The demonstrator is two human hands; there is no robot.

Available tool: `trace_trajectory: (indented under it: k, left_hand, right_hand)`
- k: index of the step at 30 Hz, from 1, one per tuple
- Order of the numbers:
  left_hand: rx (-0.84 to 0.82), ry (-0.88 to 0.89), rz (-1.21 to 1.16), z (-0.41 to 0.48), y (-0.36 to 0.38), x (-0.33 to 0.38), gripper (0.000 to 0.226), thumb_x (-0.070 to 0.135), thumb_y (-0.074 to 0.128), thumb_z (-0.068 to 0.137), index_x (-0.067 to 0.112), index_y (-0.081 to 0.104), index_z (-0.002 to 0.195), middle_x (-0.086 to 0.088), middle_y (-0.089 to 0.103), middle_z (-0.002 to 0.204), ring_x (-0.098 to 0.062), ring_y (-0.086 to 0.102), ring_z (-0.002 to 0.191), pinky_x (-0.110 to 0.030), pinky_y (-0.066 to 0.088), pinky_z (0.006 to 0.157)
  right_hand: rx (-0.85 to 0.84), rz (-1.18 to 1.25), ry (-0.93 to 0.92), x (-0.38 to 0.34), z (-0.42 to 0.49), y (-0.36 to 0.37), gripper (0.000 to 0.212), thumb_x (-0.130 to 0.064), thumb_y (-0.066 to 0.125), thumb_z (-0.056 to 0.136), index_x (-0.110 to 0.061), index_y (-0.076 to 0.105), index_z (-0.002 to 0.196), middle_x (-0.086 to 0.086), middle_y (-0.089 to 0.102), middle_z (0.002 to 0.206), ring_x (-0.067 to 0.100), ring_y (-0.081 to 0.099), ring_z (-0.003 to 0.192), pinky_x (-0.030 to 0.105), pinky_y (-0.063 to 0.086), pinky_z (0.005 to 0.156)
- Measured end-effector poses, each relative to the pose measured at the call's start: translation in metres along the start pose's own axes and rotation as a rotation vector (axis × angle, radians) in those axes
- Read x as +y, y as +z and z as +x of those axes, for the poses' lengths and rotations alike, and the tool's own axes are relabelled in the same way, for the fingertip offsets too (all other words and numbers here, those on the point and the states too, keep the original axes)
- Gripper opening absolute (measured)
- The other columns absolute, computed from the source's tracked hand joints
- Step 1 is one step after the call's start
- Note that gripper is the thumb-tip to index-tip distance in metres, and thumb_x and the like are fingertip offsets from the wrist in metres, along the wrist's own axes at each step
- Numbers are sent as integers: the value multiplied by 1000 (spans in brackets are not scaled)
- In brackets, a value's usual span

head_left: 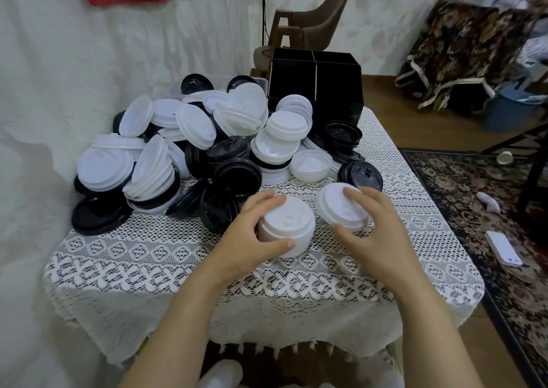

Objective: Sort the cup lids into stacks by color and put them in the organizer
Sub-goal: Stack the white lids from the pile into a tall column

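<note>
Sorting was barely begun. On the cloth (148,254), near the front of the table, the left hand (252,224) was curled round a short stack (286,227) of white lids, with the thumb on the near side and the fingers over the far rim. The right hand (376,227) pinched a single white lid (341,206), held tilted just to the right of the stack and apart from it. Judging by that, the step in hand was adding this lid to the stack.

That stack was the only sorted group to be seen. Behind it the pile (184,150) lay heaped across the back and left of the cloth. White and black lids were mixed in it, some nested in short runs, many on edge or upside down. One black lid (360,175) stood alone just beyond the right hand. No tidy black stack could be made out.

The organizer (314,82), a black box with dividers, stood at the far edge of the table behind the pile. Its compartments were dark and no lids showed in them, though their bottoms were hidden from this angle. So nothing seemed to have gone in yet.

Left to do, by my reckoning, were nearly all the white lids, all the black ones, and the moving of every stack into the organizer
</note>
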State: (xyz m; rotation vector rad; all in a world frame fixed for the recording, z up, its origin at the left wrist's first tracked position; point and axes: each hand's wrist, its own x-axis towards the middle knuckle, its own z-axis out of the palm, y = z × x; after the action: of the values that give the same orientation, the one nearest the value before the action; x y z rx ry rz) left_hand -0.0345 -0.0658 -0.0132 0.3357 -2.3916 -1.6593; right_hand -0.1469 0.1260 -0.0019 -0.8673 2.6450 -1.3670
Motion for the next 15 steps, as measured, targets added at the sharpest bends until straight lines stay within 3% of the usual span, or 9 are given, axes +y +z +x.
trace_trajectory:
  k: [2, 5, 7, 10, 15]
  left_hand:
    - [7, -3, 3, 0, 0, -1, 71, 17, 82, 74, 36, 47, 133, 24, 35, 140, -2, 37, 131, -14, 35, 105]
    - [7, -34, -65, -1, -1, -2, 88, 29, 86, 66, 40, 40, 140, 20, 43, 139, -5, 46, 126, -34, 44, 106]
    - [9, -43, -93, -1, -1, -3, 102, 39, 88, 60, 42, 31, 145, 23, 45, 139, -3, 47, 127, -37, 44, 106]
    - [11, -52, -128, -1, -1, -2, 108, 37, 89, 56, 43, 28, 145, 22, 47, 138, -3, 48, 127, -37, 46, 104]
    - [14, -53, -145, -2, -1, 0, 101, 17, 87, 64, 45, 28, 142, 23, 47, 136, 4, 50, 121, -20, 49, 94]
  right_hand:
    - [10, 69, -57, -10, 1, 4, 59, -20, 77, 80, -30, 54, 133, -15, 40, 133, -13, 39, 109, -6, 25, 88]
    - [-45, 142, -128, -22, 1, 16, 54, -19, 78, 79, -34, 56, 126, -15, 41, 134, -21, 32, 119, -8, 22, 91]
    - [-93, 173, -171, -29, 0, 25, 51, -18, 77, 80, -34, 58, 124, -15, 41, 136, -17, 32, 124, -5, 23, 94]
    - [-174, 174, -194, -33, -2, 33, 49, -21, 77, 80, -36, 59, 124, -16, 41, 138, -13, 34, 125, -4, 22, 96]
    - [-237, 172, -168, -33, -3, 38, 49, -22, 75, 83, -31, 60, 128, -14, 38, 141, -7, 34, 128, -6, 20, 96]
